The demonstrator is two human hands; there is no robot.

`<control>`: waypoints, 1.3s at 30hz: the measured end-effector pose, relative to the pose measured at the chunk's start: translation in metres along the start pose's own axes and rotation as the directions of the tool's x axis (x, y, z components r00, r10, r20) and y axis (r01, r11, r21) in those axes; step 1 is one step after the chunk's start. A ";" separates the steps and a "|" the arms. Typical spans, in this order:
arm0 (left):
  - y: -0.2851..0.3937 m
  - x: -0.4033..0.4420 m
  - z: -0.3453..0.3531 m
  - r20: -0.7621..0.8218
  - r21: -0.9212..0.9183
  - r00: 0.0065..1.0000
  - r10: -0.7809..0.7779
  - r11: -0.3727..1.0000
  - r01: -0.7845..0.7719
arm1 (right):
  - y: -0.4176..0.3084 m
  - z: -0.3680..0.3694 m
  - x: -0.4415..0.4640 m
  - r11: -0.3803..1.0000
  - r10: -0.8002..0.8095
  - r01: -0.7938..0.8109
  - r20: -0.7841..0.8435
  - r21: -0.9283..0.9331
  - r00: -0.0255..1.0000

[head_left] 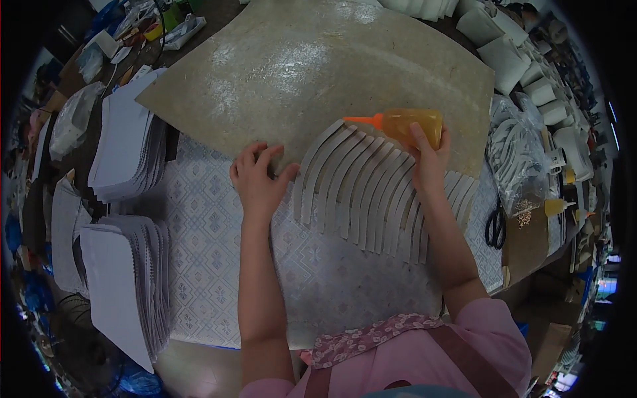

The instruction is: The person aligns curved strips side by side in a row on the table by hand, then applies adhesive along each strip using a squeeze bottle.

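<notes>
My right hand [430, 154] is wrapped round a squeeze bottle [401, 123] of amber liquid with an orange nozzle. The bottle lies nearly level, its nozzle tip pointing left at the upper end of the leftmost strip. A row of curved pale grey strips [358, 189] fans out side by side, partly on the tan board [279, 86] and partly over the patterned tablecloth [206, 239]. My right forearm hides some strips on the right. My left hand [261, 178], fingers spread and holding nothing, rests by the board's near edge, just left of the strips.
Stacks of white sheets [119, 265] stand along the left. To the right are black-handled scissors [495, 227], a plastic bag of grey strips [517, 152] and a smaller yellow bottle [555, 207]. White rolled pieces [504, 60] pile up at the back right.
</notes>
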State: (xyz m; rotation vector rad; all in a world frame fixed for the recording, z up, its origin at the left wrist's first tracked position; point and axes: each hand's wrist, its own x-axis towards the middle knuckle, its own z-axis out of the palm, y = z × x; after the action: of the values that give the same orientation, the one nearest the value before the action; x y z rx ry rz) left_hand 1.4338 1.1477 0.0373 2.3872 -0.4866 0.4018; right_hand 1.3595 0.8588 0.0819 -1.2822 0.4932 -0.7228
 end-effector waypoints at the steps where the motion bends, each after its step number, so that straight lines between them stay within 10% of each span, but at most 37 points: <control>1: 0.000 0.000 0.000 -0.001 0.001 1.000 0.003 1.000 -0.003 | 0.000 0.000 -0.001 1.000 -0.016 0.016 0.009 -0.015 1.000; 39: -0.006 0.000 0.005 -0.037 -0.043 0.999 -0.019 0.999 0.018 | 0.008 0.019 -0.050 0.944 0.317 -0.329 0.288 -0.005 0.904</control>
State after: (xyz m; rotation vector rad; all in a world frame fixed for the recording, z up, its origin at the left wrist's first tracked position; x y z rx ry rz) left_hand 1.4368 1.1486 0.0306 2.3369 -0.4516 0.4225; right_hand 1.3402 0.9089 0.0760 -1.2012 0.4367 -0.2612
